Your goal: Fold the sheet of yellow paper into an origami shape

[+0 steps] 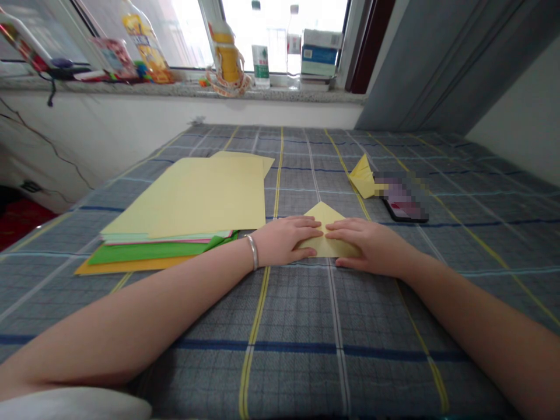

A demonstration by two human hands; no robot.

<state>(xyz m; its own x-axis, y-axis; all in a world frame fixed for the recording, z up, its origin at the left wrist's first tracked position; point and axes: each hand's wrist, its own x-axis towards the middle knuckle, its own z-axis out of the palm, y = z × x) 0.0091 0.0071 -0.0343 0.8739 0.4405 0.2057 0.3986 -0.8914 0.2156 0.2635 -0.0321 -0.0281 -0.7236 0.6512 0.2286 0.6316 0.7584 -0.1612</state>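
My left hand (pixel 282 240) and right hand (pixel 371 245) both lie on a folded sheet of yellow paper (pixel 327 233), which sits on the plaid cloth cover (pixel 301 309) directly ahead of me, its point aimed away from me. The left fingers (pixel 301 228) are pressed together, flat on the paper's left part. The right fingers (pixel 343 230) are likewise close together on its right part, with the thumb set apart below them. The two sets of fingertips nearly meet at the centre. Neither hand pinches anything. The layers beneath my hands are hidden, so the fold count appears indeterminable. A silver bangle (pixel 252 252) encircles my left wrist. To my left lies a stack of coloured paper (pixel 188 198), pale yellow on top, with green and orange beneath. Beyond my right hand, a folded yellow paper figure (pixel 362 179) lies just beside a partly blurred phone (pixel 400 201). Bottles (pixel 261 52) stand on the window sill (pixel 184 90).
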